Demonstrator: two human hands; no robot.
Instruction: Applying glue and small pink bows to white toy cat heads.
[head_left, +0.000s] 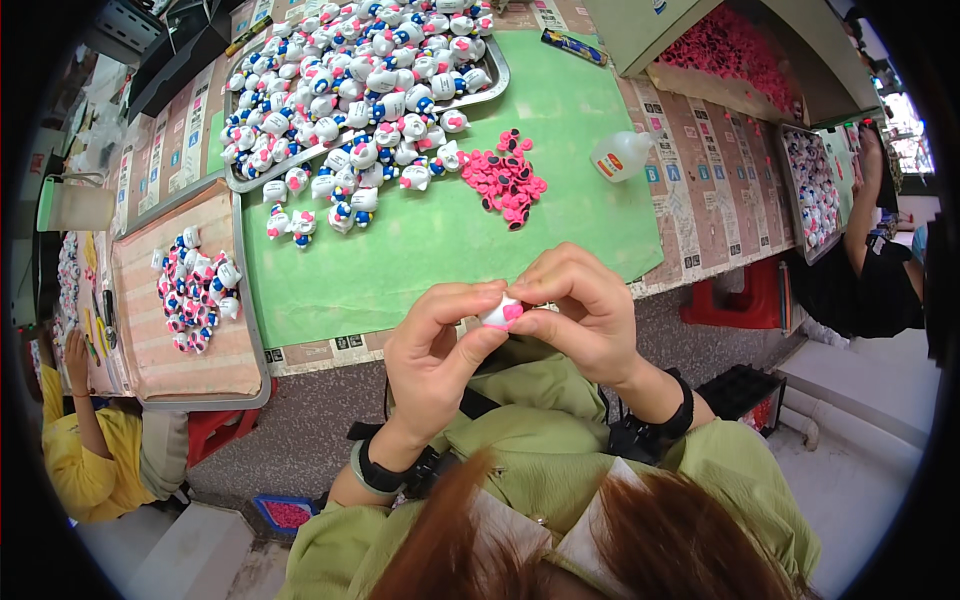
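Note:
Both my hands meet over the near edge of the table, pinching one small white figurine head with a pink patch (501, 313) between thumbs and fingertips. My left hand (436, 340) grips its left side and my right hand (580, 315) its right side. Beyond them on the green mat (400, 270) lies a pile of small pink-and-black pieces (505, 182). Up and to the left, a metal tray (490, 75) is heaped with white, blue and pink figurines (360, 75), some spilling onto the mat.
A white squeeze bottle (621, 156) stands on the mat's right side. At left, a paper-lined tray (185, 380) holds several figurines. A box of pink pieces (725, 55) is at the far right. Co-workers sit at left, in a yellow shirt (95, 455), and at right, in dark clothing (850, 285).

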